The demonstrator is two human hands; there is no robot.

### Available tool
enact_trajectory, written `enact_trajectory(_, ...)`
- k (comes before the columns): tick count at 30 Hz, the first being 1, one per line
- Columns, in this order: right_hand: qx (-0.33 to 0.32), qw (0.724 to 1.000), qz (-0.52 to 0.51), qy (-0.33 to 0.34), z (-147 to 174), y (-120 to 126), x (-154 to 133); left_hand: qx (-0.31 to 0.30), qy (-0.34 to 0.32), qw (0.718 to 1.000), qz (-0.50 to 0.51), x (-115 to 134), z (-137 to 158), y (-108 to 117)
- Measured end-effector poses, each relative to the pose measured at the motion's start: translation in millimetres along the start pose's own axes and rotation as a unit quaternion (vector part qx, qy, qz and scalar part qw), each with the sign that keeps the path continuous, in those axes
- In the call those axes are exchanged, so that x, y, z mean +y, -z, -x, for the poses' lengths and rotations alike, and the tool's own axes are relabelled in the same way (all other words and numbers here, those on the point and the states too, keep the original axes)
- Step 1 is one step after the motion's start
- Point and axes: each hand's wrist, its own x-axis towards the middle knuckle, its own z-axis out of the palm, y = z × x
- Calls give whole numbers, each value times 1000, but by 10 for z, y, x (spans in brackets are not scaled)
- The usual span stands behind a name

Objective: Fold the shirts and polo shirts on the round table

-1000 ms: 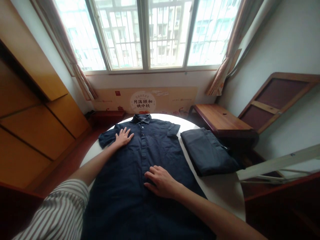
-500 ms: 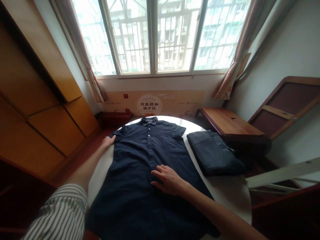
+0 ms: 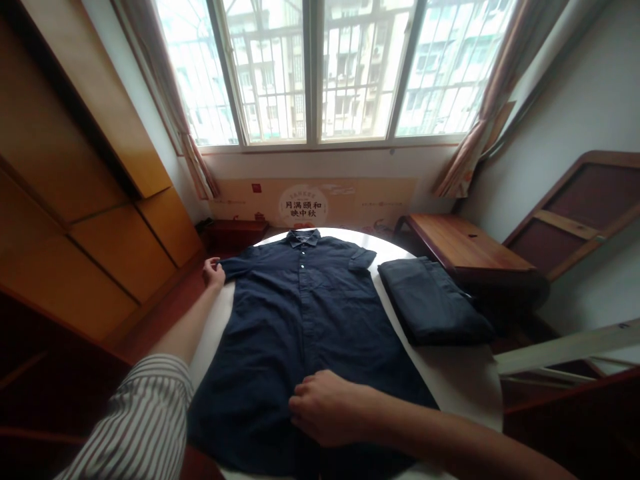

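As the left hand (image 3: 214,272) pinches one sleeve (image 3: 237,267) of the creased navy shirt (image 3: 270,320) on the smooth, rounded worktop (image 3: 465,380), the right hand (image 3: 333,408) curls over the cloth, whether gripping I cannot tell.

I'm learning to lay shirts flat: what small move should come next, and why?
Perhaps have the left hand smooth the sleeve beside it, since it is at that sleeve's end and the shirt, spread front up, shows creases.
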Motion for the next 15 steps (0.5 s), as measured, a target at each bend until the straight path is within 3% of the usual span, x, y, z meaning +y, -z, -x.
enact_trajectory(1,-13,999,-16,-24,-39,129,180,5,-2,1000,-5,-5,9,-1)
enact_trajectory(3,13,990,-15,-137,-134,397,659,8,-10,1000,-16,-3,23,-7)
enact_trajectory(5,58,946,-3,-319,-222,624,1229,8,-22,999,-30,9,37,-19)
enact_trajectory(9,76,871,4,-485,-282,815,2218,-1,-52,997,-56,50,71,-45)
enact_trajectory(12,87,811,-11,-579,-272,766,2615,-13,-78,994,-71,84,102,-60)
enact_trajectory(15,103,766,-37,-634,-266,679,2800,-19,-97,991,-85,109,126,-62)
